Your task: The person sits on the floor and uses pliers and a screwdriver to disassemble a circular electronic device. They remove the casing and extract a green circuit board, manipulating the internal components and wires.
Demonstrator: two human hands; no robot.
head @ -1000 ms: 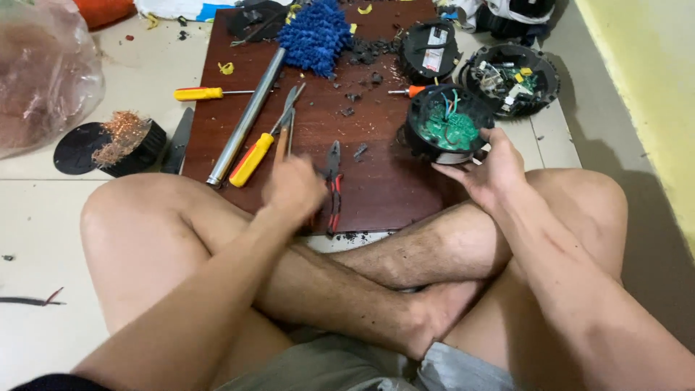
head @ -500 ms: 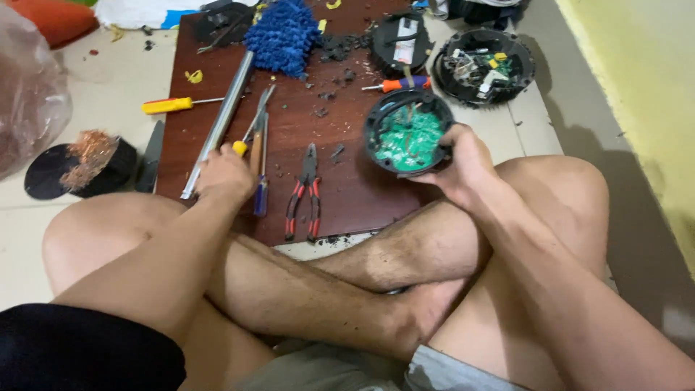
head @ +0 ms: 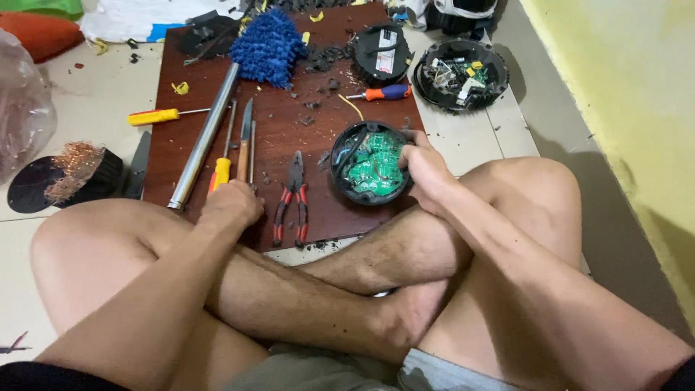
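Gripping a round black casing (head: 371, 172) with green circuit board on the brown board's (head: 326, 210) near right, right hand (head: 427, 174); left hand (head: 232, 206) closed over tool handles beside red-handled pliers (head: 292, 197)

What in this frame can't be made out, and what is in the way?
- Head view: what the left hand closes on, among the tool handles; its own fingers cover the grip.
- Head view: the near side of the round black housing, behind the right hand.
- Head view: parts on the far housing, too small.
- Head view: clear bag, cut by the left edge.
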